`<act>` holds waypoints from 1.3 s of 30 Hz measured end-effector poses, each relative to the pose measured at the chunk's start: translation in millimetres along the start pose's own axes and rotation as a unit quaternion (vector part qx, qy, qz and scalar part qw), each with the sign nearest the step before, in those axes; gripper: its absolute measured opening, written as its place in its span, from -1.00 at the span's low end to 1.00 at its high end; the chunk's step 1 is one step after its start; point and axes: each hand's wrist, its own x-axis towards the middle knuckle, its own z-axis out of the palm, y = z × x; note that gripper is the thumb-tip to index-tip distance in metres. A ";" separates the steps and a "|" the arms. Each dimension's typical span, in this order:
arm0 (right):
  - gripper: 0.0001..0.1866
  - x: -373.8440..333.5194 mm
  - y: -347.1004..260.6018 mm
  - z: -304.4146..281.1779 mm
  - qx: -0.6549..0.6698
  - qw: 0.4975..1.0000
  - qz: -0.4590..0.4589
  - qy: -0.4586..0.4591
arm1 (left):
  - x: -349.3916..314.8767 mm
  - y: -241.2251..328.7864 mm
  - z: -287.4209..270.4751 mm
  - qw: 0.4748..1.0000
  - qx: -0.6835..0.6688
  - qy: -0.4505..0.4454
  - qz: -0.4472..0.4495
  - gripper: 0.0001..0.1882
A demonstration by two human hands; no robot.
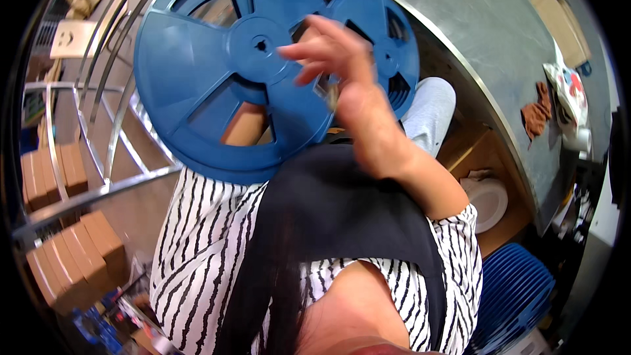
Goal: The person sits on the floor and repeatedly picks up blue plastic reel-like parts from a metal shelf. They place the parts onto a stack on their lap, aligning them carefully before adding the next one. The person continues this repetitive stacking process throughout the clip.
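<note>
A large blue plastic reel (177,59) with cut-out windows stands in front of my body, to the left. Beside it, on the right, is a smaller blue reel (401,46), partly covered by my hand. My right hand (348,72) is raised in front of both reels, its fingers stretched out and apart and slightly blurred by motion; I see nothing held in it. Through the big reel's lower window a piece of my left arm (246,125) shows behind the reel; the left hand's fingers are hidden. A small blurred item by my right wrist cannot be made out.
A grey metal-edged table (473,20) runs along the right, bearing a brown cloth (537,113) and a white bag (568,95). Under it, a cardboard box (509,164) holds a white round object (488,205). Metal rack bars (112,138) and cartons (75,260) line the left.
</note>
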 end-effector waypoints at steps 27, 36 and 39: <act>-0.90 -9.3 6.3 33.2 -0.536 0.802 -0.093 -0.247 | 65.8 -77.5 -23.3 0.961 0.244 0.057 0.121 -0.89; -0.75 -13.3 40.5 3.0 -0.036 0.945 0.320 -0.055 | 58.3 -68.9 -18.8 0.971 0.209 0.064 0.097 -0.91; -0.86 -18.9 59.4 12.8 0.029 0.947 0.317 -0.036 | 58.2 -67.8 -18.6 0.974 0.198 0.065 0.089 -0.91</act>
